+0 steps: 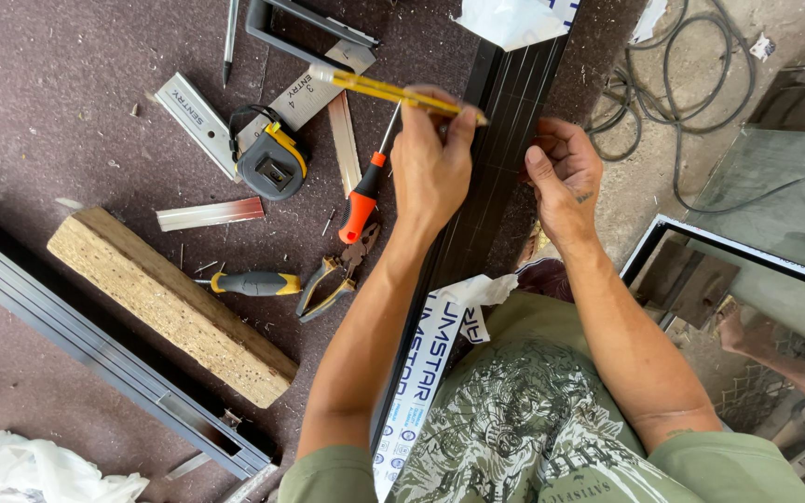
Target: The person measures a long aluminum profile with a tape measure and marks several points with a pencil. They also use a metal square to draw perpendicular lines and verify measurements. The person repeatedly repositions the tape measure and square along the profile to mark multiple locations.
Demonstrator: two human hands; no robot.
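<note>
The work surface is a dark, purplish-brown table top, scuffed and dusted with small chips. Past its right edge lies a grey concrete floor with black cables looped at the far right, and sheets of glass lean at the right.

A long dark metal profile runs from the far middle toward the person, passing between the two forearms. Its near part is wrapped in a white protective film with blue lettering, and a torn piece of white wrapping covers its far end.

The left hand pinches a yellow pencil, whose tip rests on the profile. The right hand lies on the right edge of the profile, fingers curled and pressing against it, holding nothing else.

Left of the hands lie a red-handled screwdriver, pliers, a yellow-and-grey screwdriver, a grey and orange tape measure and a metal square. A rough wooden block sits near left, beside a grey aluminium rail. A crumpled white plastic bag lies at the near left corner.
</note>
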